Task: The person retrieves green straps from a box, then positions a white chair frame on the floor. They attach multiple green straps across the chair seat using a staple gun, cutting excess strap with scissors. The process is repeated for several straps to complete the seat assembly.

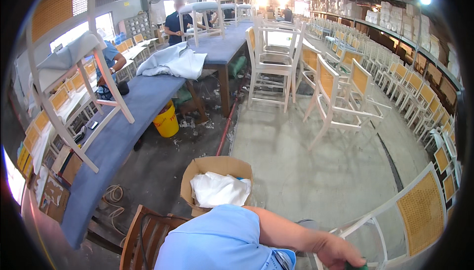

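Observation:
My left arm, in a light blue sleeve, reaches across the lower edge to the right. My left hand (340,251) is at its end, back upward, with the fingers curled and partly cut off by the lower edge. A bit of something green (356,266) shows at the fingertips; its kind cannot be made out. Beside the hand stands a pale chair frame (379,236) with a woven cane back (420,214) and an open seat frame. My right hand is out of view.
A cardboard box (190,173) with white sheeting stands ahead, near a brown wooden chair (136,228). A long blue-topped bench (113,134) runs left, bearing an upturned-looking pale chair (91,80). A yellow bucket (167,122) and stacked chair frames (269,67) are farther off; co-workers stand behind.

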The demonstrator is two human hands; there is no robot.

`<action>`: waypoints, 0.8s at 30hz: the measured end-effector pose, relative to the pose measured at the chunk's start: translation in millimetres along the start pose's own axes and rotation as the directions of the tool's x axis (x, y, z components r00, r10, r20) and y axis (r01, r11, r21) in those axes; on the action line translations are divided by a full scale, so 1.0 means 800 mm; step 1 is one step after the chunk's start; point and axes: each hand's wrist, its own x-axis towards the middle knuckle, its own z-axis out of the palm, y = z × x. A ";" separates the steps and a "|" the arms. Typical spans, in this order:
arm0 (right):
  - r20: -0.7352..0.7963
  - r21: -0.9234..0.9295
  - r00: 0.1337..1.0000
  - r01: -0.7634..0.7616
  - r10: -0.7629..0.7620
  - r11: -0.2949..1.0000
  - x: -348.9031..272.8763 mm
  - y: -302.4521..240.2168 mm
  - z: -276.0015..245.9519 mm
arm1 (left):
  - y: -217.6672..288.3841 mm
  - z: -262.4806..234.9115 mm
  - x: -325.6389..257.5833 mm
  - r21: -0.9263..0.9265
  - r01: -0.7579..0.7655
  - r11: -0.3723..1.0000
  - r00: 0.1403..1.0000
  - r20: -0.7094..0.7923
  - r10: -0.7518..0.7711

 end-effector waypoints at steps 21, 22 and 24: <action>-0.537 0.040 0.556 0.768 -0.634 0.640 -0.214 -0.175 0.026 | -0.197 -0.205 0.110 0.879 0.296 -0.375 0.922 -0.366 -0.129; -0.558 0.036 0.584 0.726 -0.589 0.687 -0.219 -0.169 0.024 | -0.198 -0.209 0.109 0.888 0.277 -0.368 0.933 -0.340 -0.118; -0.596 0.038 0.617 0.661 -0.514 0.749 -0.218 -0.164 0.020 | -0.200 -0.217 0.109 0.912 0.231 -0.339 0.952 -0.284 -0.116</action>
